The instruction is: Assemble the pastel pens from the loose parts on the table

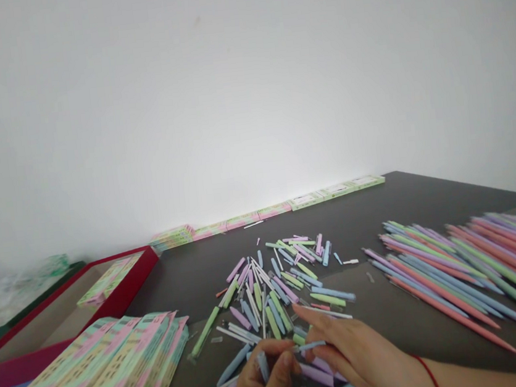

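At the bottom centre, my left hand (265,382) is closed with fingers curled round a blue pen part (263,367). My right hand (355,353), with a red cord at the wrist, is pinched on a slim light-blue pen piece (313,344) with a clear end by the left fingertips. Whether the two pieces touch cannot be made out. Right index finger is stretched over the pile. Around and beyond both hands lies a loose heap of pen parts: green barrels (207,330), purple barrels (316,375), blue barrels (234,364) and white refills (237,334).
Long tapered pens (458,313) in several colours lie in bundles on the right of the dark table (350,226). Printed flat boxes (115,371) are stacked at the left front, beside a red box (131,285). More printed boxes (242,220) line the white wall.
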A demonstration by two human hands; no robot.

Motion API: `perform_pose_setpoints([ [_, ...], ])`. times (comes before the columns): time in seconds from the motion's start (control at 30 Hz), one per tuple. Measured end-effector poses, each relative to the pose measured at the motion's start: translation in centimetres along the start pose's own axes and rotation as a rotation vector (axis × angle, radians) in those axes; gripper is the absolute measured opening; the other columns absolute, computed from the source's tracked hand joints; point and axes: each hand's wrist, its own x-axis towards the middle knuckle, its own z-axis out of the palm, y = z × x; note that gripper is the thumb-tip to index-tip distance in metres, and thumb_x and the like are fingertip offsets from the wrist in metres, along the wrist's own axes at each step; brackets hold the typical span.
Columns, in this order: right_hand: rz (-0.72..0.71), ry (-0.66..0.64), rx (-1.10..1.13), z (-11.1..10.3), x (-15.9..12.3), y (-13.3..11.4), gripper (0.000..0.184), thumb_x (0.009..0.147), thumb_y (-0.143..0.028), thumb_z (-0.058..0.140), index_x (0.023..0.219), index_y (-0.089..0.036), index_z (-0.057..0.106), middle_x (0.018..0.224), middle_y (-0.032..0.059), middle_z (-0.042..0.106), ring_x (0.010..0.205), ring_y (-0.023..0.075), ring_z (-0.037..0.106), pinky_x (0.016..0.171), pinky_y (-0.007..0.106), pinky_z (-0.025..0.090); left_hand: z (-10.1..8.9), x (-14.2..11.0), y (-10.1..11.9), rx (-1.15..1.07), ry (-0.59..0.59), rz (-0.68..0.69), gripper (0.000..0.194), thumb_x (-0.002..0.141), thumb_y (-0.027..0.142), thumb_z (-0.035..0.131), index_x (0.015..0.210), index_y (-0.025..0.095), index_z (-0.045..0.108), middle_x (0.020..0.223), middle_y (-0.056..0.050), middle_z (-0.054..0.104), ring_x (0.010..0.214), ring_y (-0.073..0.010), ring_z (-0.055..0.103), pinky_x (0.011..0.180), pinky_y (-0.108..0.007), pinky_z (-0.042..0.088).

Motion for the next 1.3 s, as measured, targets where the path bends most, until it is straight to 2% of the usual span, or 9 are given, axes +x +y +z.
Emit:
perform_pose_setpoints([
  [0.13,-0.006,-0.006,-0.032,0.1,0.1,0.0,0.05,0.091,-0.02,0.041,0.139,-0.019,0.03,0.105,0.0077,0.068,0.096,0.0211,0.063,0.088,0.035,0.047,-0.4,0.3,-0.4,0.064,0.002,0.052,0.037,0.06,0.05,0.075,0.074,0.017,0.065,0.055,0.003,0.057,0.052,-0.0096,0.05,0.053,-0.02,0.037],
  [0.27,-0.018,-0.008,-0.036,0.1,0.1,0.0,0.048,0.091,-0.019,0.039,0.138,-0.017,0.032,0.104,0.0087,0.068,0.095,0.0212,0.063,0.086,0.033,0.048,-0.8,0.6,-0.8,0.118,-0.001,0.089,0.04,0.06,0.053,0.074,0.074,0.016,0.065,0.057,0.002,0.058,0.056,-0.0122,0.052,0.058,-0.023,0.04],
  [0.6,-0.032,-0.021,-0.036,-0.3,0.2,-0.5,0.048,0.09,-0.016,0.038,0.138,-0.016,0.031,0.095,0.0068,0.069,0.09,0.0201,0.064,0.085,0.032,0.048,-0.4,0.3,-0.3,0.093,-0.031,0.079,0.037,0.062,0.052,0.073,0.074,0.017,0.065,0.056,0.003,0.055,0.053,-0.0101,0.046,0.053,-0.02,0.036],
  [0.9,-0.028,-0.003,-0.091,-0.1,0.1,-0.3,0.051,0.087,-0.012,0.041,0.137,-0.016,0.031,0.098,0.0071,0.069,0.09,0.0206,0.064,0.084,0.033,0.049,-0.2,0.1,0.0,0.067,-0.018,0.043,0.035,0.061,0.049,0.076,0.071,0.016,0.066,0.054,0.004,0.054,0.05,-0.0084,0.042,0.049,-0.019,0.031],
  [1.1,-0.042,-0.007,-0.088,0.1,0.0,-0.1,0.051,0.088,-0.012,0.04,0.138,-0.016,0.031,0.096,0.0067,0.069,0.088,0.0204,0.064,0.082,0.032,0.05,0.2,0.0,0.1,-0.073,-0.018,-0.001,0.035,0.057,0.046,0.08,0.07,0.017,0.066,0.054,0.003,0.057,0.053,-0.0086,0.046,0.053,-0.018,0.033],
  [1.3,-0.022,-0.011,-0.085,0.0,0.1,-0.2,0.05,0.088,-0.012,0.039,0.138,-0.014,0.032,0.097,0.0081,0.069,0.09,0.0213,0.064,0.084,0.034,0.049,0.3,-0.1,0.3,-0.078,-0.021,-0.024,0.033,0.057,0.043,0.08,0.069,0.017,0.067,0.053,0.003,0.055,0.05,-0.0073,0.043,0.048,-0.017,0.029],
])
